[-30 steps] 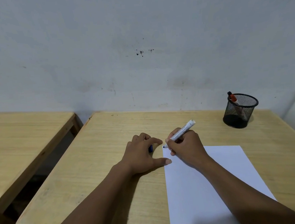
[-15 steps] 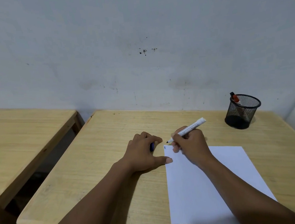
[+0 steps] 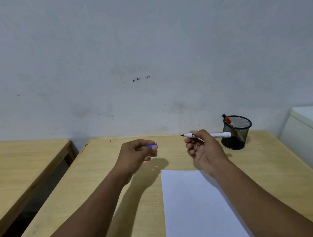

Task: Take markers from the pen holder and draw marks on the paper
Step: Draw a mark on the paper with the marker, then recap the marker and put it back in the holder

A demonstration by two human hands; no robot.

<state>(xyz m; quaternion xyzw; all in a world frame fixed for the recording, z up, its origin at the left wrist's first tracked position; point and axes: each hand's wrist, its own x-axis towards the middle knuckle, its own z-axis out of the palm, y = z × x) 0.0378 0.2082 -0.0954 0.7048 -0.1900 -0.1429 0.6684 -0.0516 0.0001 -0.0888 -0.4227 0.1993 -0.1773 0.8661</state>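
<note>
The white marker [image 3: 209, 134] lies level in the air over the bench's [image 3: 100, 178] far edge, dark tip bared and pointing left, pinched in the right hand [image 3: 203, 152]. The left hand [image 3: 138, 153], also raised, is curled around the blue cap [image 3: 152, 145]. The paper [image 3: 196, 208] lies at the near edge, one short blue mark [image 3: 161, 172] in its far left corner. The mesh pen holder [image 3: 236, 132] stands at the far right corner with an orange-capped marker [image 3: 228, 120] inside.

Before me: pale grey-white wall [image 3: 146, 44], scuffed, small dark specks near its middle. My light wooden desk [image 3: 104, 178] butts against it. Second wooden desk [image 3: 20, 162] at left, dark gap between. White cabinet [image 3: 309, 125] far right.
</note>
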